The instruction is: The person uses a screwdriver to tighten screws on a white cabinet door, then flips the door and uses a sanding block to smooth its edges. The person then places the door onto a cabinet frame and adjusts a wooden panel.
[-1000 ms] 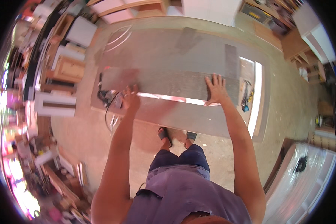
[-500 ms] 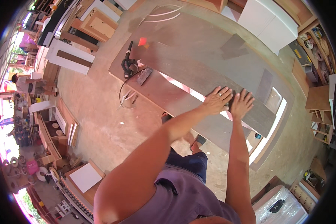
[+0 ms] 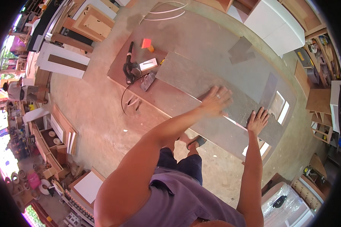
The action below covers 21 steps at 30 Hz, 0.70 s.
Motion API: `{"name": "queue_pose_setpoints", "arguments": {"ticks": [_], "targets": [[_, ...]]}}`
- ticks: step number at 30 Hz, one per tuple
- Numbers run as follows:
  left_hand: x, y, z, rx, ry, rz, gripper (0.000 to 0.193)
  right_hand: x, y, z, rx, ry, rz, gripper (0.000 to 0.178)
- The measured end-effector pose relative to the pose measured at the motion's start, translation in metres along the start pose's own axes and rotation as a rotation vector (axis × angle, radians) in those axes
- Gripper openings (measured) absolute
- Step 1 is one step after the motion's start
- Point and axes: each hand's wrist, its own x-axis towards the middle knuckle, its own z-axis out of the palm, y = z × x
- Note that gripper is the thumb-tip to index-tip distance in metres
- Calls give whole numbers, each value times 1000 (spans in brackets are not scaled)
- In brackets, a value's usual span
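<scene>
Now, the fisheye is bending every edge here, so the far end of the worktop (image 3: 216, 41) is curving away toward twelve o'clock and the shelves at three o'clock are smearing into the dark rim. The person's own torso is filling the six o'clock edge and cutting off both elbows' lower halves. Under the long grey board (image 3: 201, 85), part of the brown panel (image 3: 170, 104) is hiding; how the board is sitting on it at the far side is hard to make out. The feet are peeking out below the worktop's near edge, half covered by the left forearm.

The left hand (image 3: 216, 101) is reaching far forward, arm stretched from seven o'clock toward the centre, palm down and pressing flat on the grey board, its fingers lying loosely apart and pointing toward two o'clock. The right hand (image 3: 258, 122) is coming straight up from five o'clock, palm down near the board's end at four o'clock of the left hand, fingers (image 3: 262, 112) fanning open on the surface. Neither hand is closing around anything.

The grey board is lying diagonally across the worktop, running from ten o'clock down to four o'clock. At ten o'clock of the left hand, well apart, a black power tool (image 3: 130, 70) is resting with its cable (image 3: 124, 99) looping off the edge, and a small orange block (image 3: 146, 43) is sitting just beyond it.
</scene>
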Motion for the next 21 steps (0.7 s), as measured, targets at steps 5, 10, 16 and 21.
{"name": "queue_pose_setpoints", "arguments": {"ticks": [5, 10, 16, 21], "targets": [[-46, -189, -96, 128, -6, -454, 71, -2, 1, 5, 16, 12, 9, 71], [-32, -189, -68, 91, 607, -581, 70, 0, -8, 2, 43, 32, -8, 70], [-24, -91, -76, 141, -218, -83, 76, 0, -2, -15, 14, -10, 36, 69], [-46, -215, -71, 357, 0, -1312, 67, 1, 1, -7, 65, 39, 45, 69]]}}
